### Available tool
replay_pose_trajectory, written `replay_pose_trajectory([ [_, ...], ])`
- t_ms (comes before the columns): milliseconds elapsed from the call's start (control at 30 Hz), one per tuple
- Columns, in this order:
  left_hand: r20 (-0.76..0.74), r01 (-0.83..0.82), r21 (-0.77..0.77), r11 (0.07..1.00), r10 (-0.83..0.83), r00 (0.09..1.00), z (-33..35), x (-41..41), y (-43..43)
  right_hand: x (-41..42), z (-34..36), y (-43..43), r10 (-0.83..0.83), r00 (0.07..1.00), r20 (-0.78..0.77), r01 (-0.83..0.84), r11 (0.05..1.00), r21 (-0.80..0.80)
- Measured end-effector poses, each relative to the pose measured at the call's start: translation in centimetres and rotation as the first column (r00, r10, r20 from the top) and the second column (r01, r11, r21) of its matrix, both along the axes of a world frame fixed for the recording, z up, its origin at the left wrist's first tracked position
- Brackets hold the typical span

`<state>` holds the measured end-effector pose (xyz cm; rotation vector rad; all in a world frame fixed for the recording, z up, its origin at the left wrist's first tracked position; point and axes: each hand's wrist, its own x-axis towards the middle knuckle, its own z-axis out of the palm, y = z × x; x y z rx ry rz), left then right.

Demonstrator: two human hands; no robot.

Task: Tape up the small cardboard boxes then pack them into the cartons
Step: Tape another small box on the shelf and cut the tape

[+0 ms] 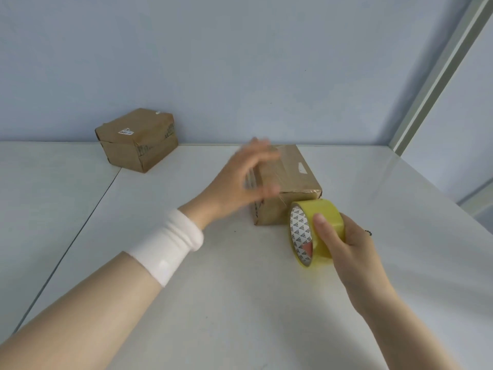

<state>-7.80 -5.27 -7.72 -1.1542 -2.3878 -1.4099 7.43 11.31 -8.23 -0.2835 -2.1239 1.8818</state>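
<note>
A small brown cardboard box (290, 182) sits in the middle of the white table, with clear tape running over its top. My left hand (240, 177) is blurred, fingers spread, hovering over the box's left top edge and holding nothing. My right hand (344, 239) grips a roll of yellow tape (313, 228) upright against the box's near right corner. A strip of tape runs from the roll up the box's front face. A second, larger brown box (136, 140) stands at the back left by the wall.
The white table (240, 303) has a seam (80, 222) running diagonally on the left. A pale blue wall rises right behind the boxes. A white frame (437, 76) stands at the right. A white wristband (170, 247) is on my left forearm.
</note>
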Motion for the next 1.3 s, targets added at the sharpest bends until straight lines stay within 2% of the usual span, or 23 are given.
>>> replay_pose_trajectory([
  [33,-0.038,0.040,-0.112,0.993,-0.044,0.998,-0.5,0.4,-0.3,-0.1,0.1,-0.1,-0.001,1.000,0.005,0.001,1.000,0.007],
  [100,-0.137,-0.011,-0.199,0.980,-0.017,0.990,-0.9,0.6,-0.4,-0.4,0.8,-0.5,0.024,1.000,0.003,-0.024,1.000,-0.009],
  [167,-0.198,-0.067,-0.161,0.985,0.034,0.980,-0.3,0.6,-0.1,-0.6,2.2,-0.5,0.042,0.998,-0.046,-0.045,0.997,-0.064],
  [200,-0.177,-0.068,-0.109,0.992,0.048,0.983,0.3,0.7,0.0,-0.7,3.4,-0.3,0.056,0.995,-0.088,-0.064,0.994,-0.092],
  [267,0.020,-0.065,0.060,0.996,0.064,0.998,2.0,0.8,0.4,-1.0,6.5,0.3,0.131,0.969,-0.209,-0.157,0.981,-0.112],
  [333,0.264,-0.145,0.257,0.955,0.075,0.962,3.9,0.7,1.4,-1.9,9.6,0.8,0.231,0.916,-0.329,-0.268,0.961,-0.071],
  [367,0.359,-0.202,0.288,0.936,0.090,0.929,4.6,0.5,1.9,-2.6,10.7,0.7,0.255,0.899,-0.355,-0.289,0.956,-0.046],
  [433,0.513,-0.245,0.203,0.948,0.110,0.851,5.2,0.4,3.1,-4.6,11.6,0.3,0.206,0.915,-0.348,-0.227,0.974,-0.020],
  [500,0.601,-0.203,0.144,0.968,0.078,0.795,4.6,0.7,4.1,-6.5,11.3,-0.1,0.102,0.946,-0.306,-0.123,0.991,-0.049],
  [567,0.567,-0.196,0.278,0.940,0.004,0.824,3.4,1.1,4.2,-7.5,10.7,-0.1,0.057,0.953,-0.297,-0.084,0.993,-0.080],
  [633,0.436,-0.132,0.400,0.907,-0.062,0.898,2.3,1.1,4.0,-8.0,10.2,0.2,0.056,0.946,-0.318,-0.086,0.993,-0.080],
  [700,0.338,-0.015,0.384,0.923,-0.126,0.933,1.7,1.4,4.1,-8.2,9.8,0.4,0.052,0.938,-0.343,-0.084,0.993,-0.078],
  [767,0.297,0.016,0.385,0.923,-0.140,0.944,1.2,1.7,4.3,-8.3,9.5,0.3,0.041,0.936,-0.350,-0.067,0.996,-0.065],
  [867,0.298,0.001,0.446,0.895,-0.149,0.943,0.8,1.7,4.4,-7.7,8.9,0.2,0.039,0.940,-0.339,-0.054,0.998,-0.035],
  [1033,0.253,0.049,0.424,0.905,-0.170,0.952,0.8,1.7,4.2,-5.0,9.0,0.4,0.136,0.933,-0.334,-0.115,0.990,0.080],
  [1300,0.293,0.052,0.426,0.903,-0.193,0.937,0.8,1.6,4.5,-0.5,7.4,0.0,0.123,0.927,-0.355,-0.114,0.992,0.048],
])
